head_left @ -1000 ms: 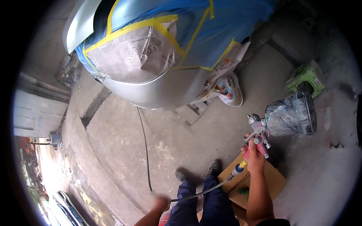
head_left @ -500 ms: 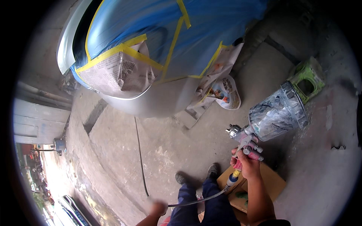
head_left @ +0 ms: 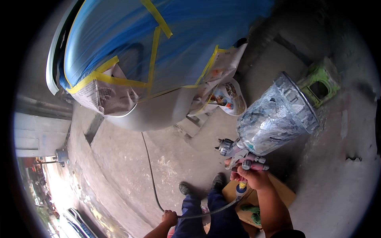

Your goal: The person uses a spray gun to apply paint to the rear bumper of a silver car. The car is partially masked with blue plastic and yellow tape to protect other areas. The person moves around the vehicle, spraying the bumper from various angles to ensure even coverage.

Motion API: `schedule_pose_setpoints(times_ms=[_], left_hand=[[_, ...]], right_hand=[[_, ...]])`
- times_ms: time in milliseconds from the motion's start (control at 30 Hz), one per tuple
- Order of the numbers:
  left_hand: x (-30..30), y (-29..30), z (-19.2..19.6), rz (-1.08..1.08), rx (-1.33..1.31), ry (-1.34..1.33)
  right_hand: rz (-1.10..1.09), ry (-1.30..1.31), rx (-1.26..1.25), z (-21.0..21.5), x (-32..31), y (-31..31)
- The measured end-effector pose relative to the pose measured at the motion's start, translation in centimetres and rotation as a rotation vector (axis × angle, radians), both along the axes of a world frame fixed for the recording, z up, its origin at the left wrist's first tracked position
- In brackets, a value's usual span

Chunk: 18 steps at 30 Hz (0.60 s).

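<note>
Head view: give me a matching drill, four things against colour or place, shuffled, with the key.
Things:
1. spray gun
2. air hose
3. masking tape
4. plastic stool

Descriptions:
A. green, on the floor at upper right
B. yellow strips over the blue sheet
C. gripped by the left hand
D. raised in the right hand, with a clear cup on top

Pairs: 1-D, 2-C, 3-B, 4-A
</note>
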<state>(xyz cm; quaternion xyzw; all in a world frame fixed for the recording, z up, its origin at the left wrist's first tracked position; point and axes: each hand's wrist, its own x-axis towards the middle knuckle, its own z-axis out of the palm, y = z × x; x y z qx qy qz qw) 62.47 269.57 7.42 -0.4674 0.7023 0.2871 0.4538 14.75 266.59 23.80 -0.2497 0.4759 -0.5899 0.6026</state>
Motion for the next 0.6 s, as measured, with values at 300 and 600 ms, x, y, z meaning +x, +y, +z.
schedule_pose_setpoints(times_ms=[300,600], left_hand=[[-2.4,-1.0,-0.2,0.042,-0.006,0.097],[-3.1,-1.7,-0.2,0.006,-0.007,0.091]], right_hand=[[-0.532,0.083,0.363,-4.9,-6.2,0.2],[-0.774,0.111,0.271,-8.0,-8.6,3.9]])
